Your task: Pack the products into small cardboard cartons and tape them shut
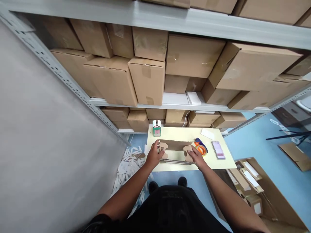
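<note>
A small brown cardboard box (175, 146), partly folded with its flaps up, lies on a pale yellow table (184, 133). My left hand (153, 155) grips the box's left end flap, fingers curled over it. My right hand (195, 156) is closed on the right end flap. An orange and blue tape dispenser (200, 148) lies just right of the box, close to my right hand.
A small green and white carton (156, 128) stands at the table's back left. A white card (207, 133) and a pink item (218, 149) lie at the right. Metal shelves (170, 105) stacked with cardboard boxes rise behind. White strips (127, 163) litter the floor left; open cartons (252, 181) sit right.
</note>
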Tool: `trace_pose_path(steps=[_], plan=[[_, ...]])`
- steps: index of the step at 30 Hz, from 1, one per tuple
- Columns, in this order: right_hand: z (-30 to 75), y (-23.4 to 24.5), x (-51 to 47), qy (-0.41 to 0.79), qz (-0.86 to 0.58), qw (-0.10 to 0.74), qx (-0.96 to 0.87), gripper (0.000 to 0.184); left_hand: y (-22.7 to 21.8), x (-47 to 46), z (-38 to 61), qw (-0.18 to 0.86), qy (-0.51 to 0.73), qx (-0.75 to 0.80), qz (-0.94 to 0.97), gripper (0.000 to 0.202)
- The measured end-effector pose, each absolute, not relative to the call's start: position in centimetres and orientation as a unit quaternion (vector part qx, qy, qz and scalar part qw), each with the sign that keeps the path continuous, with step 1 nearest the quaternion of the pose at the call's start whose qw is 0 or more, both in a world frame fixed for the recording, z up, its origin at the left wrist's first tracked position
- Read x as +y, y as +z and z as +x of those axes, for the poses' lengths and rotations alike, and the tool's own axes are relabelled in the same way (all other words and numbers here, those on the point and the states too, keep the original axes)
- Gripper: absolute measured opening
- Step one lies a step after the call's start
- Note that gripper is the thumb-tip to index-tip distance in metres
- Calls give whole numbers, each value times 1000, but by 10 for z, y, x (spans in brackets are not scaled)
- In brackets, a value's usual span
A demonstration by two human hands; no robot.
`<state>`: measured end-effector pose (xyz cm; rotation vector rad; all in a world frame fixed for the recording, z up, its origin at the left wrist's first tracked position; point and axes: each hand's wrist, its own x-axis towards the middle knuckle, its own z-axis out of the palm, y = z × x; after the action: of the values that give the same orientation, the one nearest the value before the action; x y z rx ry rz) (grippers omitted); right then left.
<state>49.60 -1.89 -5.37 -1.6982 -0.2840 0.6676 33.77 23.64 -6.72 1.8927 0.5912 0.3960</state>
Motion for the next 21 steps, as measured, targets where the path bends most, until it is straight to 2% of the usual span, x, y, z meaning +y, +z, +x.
trace_pose_path(steps=[3, 5, 12, 18, 21], plan=[[522, -73, -20, 287, -748, 590, -104, 66, -80, 235, 361, 504, 146, 213, 824, 78], [536, -83, -20, 287, -757, 578, -101, 67, -83, 233, 370, 506, 143, 207, 825, 78], [558, -97, -26, 271, -791, 535, -120, 78, -73, 229, 370, 491, 150, 182, 838, 34], [548, -90, -51, 312, -721, 604, -132, 73, -69, 221, 366, 501, 172, 227, 817, 28], [540, -87, -69, 318, -705, 593, -225, 77, -78, 216, 368, 506, 170, 266, 803, 30]])
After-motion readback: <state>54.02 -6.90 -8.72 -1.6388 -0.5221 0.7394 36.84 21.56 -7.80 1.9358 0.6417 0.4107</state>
